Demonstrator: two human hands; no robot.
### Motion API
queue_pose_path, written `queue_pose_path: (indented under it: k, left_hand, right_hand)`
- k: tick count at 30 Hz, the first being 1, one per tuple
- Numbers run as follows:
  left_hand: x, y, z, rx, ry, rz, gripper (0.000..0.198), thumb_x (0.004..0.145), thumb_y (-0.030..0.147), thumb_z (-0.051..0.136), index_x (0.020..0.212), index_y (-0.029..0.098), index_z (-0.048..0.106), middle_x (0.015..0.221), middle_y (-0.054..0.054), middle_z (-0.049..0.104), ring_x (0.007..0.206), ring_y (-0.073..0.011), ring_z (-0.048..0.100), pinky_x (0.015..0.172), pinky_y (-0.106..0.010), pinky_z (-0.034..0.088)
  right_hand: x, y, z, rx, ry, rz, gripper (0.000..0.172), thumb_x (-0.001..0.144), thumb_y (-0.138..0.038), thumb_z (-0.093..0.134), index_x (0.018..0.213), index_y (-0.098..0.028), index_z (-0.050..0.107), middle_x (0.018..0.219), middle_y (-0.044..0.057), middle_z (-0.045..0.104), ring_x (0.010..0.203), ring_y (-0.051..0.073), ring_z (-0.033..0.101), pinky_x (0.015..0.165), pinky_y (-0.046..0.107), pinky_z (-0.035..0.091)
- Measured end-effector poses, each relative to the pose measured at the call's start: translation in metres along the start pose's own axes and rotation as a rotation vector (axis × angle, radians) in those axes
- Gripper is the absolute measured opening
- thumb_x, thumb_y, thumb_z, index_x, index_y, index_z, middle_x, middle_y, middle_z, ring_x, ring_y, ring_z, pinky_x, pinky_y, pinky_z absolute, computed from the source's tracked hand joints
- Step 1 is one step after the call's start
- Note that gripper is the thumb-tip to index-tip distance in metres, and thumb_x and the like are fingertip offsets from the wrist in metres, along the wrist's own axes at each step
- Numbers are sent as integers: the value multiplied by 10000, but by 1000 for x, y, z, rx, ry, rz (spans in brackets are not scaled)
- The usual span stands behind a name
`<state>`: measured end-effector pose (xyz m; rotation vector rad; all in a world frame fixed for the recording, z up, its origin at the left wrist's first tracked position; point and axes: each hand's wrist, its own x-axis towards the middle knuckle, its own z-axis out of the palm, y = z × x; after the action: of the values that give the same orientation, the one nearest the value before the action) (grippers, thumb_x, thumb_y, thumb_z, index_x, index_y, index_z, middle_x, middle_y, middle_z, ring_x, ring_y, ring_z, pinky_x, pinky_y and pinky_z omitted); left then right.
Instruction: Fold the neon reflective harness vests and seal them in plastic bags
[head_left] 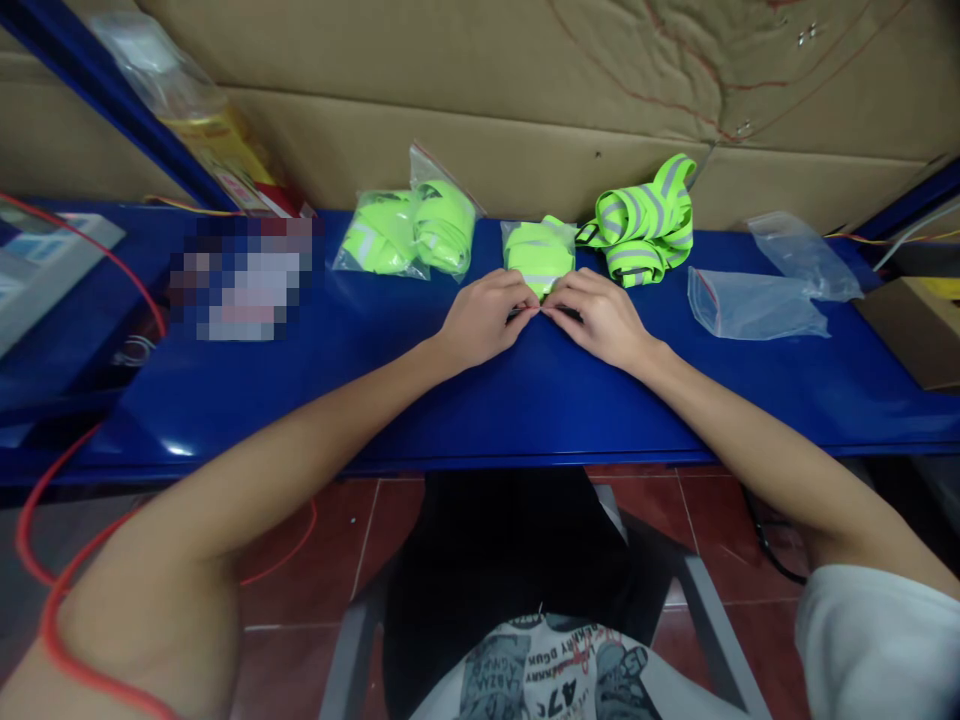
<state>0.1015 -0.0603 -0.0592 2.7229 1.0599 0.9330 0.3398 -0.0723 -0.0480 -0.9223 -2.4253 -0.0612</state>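
Note:
At the middle of the blue table, a clear zip bag point(508, 238) holds a folded neon-yellow reflective strap point(541, 255). My left hand point(487, 315) and my right hand point(596, 315) meet at the bag's near edge, each pinching it between thumb and fingers. The fingertips nearly touch, and they hide most of that edge. Beyond my right hand lies a loose bundle of neon-yellow reflective straps point(637, 220) with black buckles. To the left sit two bagged neon straps point(382, 235), one leaning partly over the other.
Two flat clear zip bags point(757, 303) lie at the right, near a cardboard box point(911, 325). A bottle of yellow liquid point(202, 120) stands at the back left. Brown cardboard point(465, 70) lines the back. A red hose point(45, 520) hangs by my left arm.

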Motion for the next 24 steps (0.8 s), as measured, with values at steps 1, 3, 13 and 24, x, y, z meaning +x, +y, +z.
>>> queue_pose_path:
  k: [1, 3, 13, 24]
  left_hand:
    - [0, 0, 0, -3, 2, 8, 194, 1063, 228, 598, 1018, 172, 778, 968, -78, 741, 998, -248, 687, 873, -374, 561]
    - [0, 1, -2, -9, -5, 24, 209, 1073, 237, 583, 1012, 179, 775, 967, -77, 739, 998, -244, 687, 887, -375, 563]
    - [-5, -5, -23, -136, 12, -43, 108, 871, 120, 660, 921, 165, 744, 859, -21, 702, 737, -152, 655, 750, -302, 568]
    - [-3, 0, -28, -52, 138, -10, 207, 1064, 329, 655, 997, 184, 786, 964, -63, 766, 818, -175, 688, 792, -322, 573]
  right_hand:
    - [0, 0, 0, 4, -5, 5, 234, 1108, -261, 564, 1008, -196, 766, 1018, 108, 751, 932, 274, 617, 853, 428, 515]
    - [0, -1, -1, 17, -12, 7, 233, 1108, -255, 554, 1002, -199, 753, 1020, 109, 749, 934, 275, 615, 858, 429, 515]
    - [-1, 10, -10, 65, 77, 75, 249, 1106, -360, 593, 1040, -222, 790, 1038, 102, 770, 948, 285, 680, 901, 464, 548]
    - [-3, 11, -15, 98, 153, 128, 261, 1080, -429, 624, 1032, -222, 777, 976, 95, 751, 928, 279, 694, 876, 445, 560]
